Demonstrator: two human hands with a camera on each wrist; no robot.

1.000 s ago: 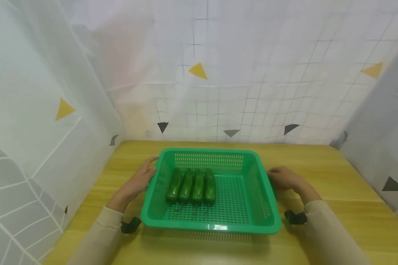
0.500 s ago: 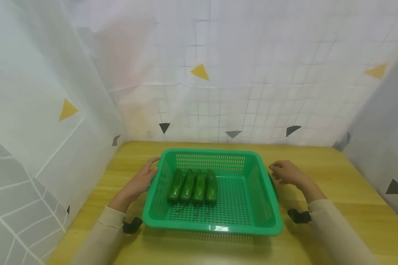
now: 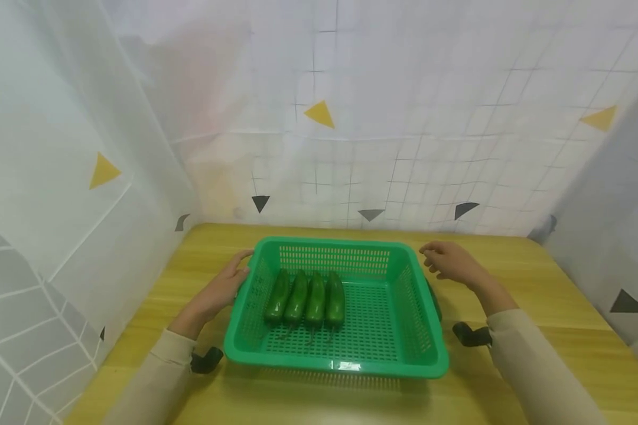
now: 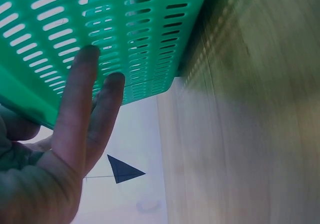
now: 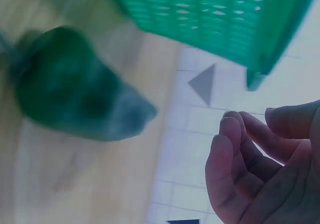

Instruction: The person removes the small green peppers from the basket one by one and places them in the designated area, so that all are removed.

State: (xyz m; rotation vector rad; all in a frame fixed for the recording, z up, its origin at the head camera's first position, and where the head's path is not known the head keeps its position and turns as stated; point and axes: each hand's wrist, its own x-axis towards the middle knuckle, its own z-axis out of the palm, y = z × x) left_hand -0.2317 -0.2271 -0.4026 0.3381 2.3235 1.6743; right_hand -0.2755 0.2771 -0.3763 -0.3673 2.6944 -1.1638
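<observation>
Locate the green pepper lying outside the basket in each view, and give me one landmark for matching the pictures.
Right wrist: the loose pepper lies at the left, blurred, on the table.
Head: right of centre, a dark green sliver beyond the right rim of the basket, partly hidden by it.
Left wrist: not in it.
Shared landmark: the basket, visible in all three views.

Soft, even light in the head view, white glare on the near rim of the basket [image 3: 276, 361] at lower centre, diffuse shadow on the table [image 3: 553, 307] beneath. In the left wrist view the left hand [image 4: 62, 159] is dim against a bright wall [image 4: 132, 134]; in the right wrist view the pepper [image 5: 75, 88] at left is blurred
</observation>
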